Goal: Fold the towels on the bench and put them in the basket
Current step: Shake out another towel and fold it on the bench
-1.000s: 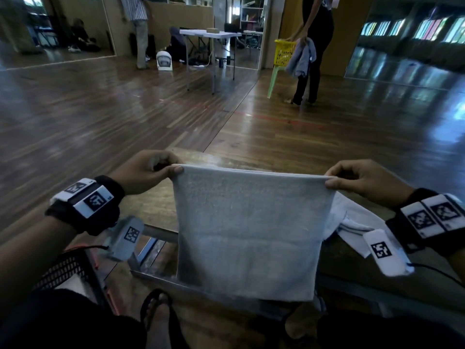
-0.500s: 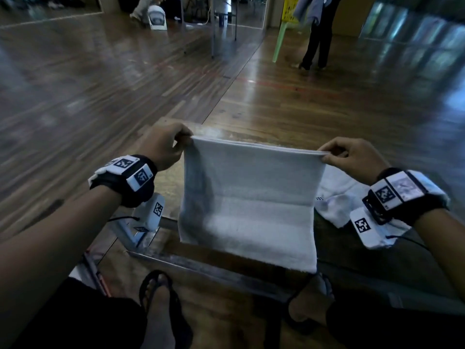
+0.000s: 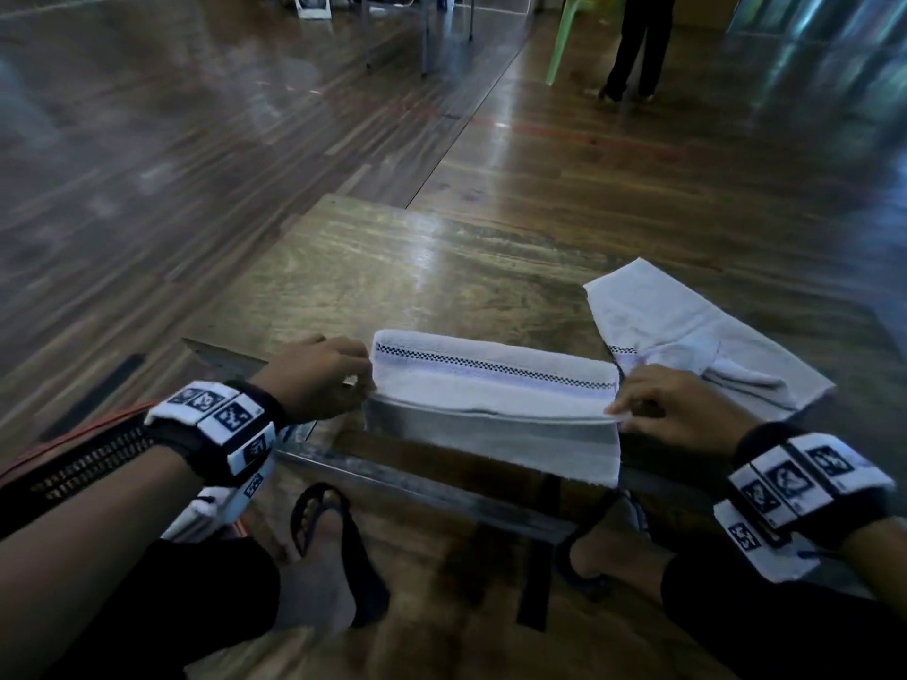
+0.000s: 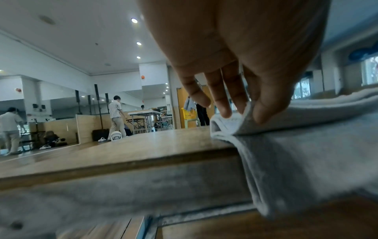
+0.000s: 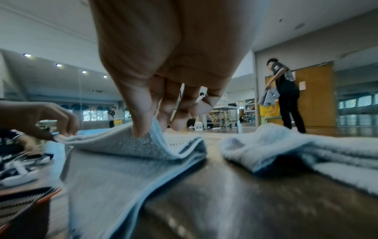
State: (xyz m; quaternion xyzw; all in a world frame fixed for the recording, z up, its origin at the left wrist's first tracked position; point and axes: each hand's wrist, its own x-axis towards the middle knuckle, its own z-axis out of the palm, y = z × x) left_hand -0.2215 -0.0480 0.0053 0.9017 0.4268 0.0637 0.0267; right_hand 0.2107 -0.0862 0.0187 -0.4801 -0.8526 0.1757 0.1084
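I see left hand (image 3: 314, 380) and right hand (image 3: 672, 409) pinching the towel (image 3: 491, 400); its lower half overhangs the bench (image 3: 392, 267); basket (image 3: 73, 468) at 8 o'clock, mostly hidden.

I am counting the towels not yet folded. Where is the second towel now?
In the head view the second towel lies crumpled on the bench, on the right, just beyond the right hand.
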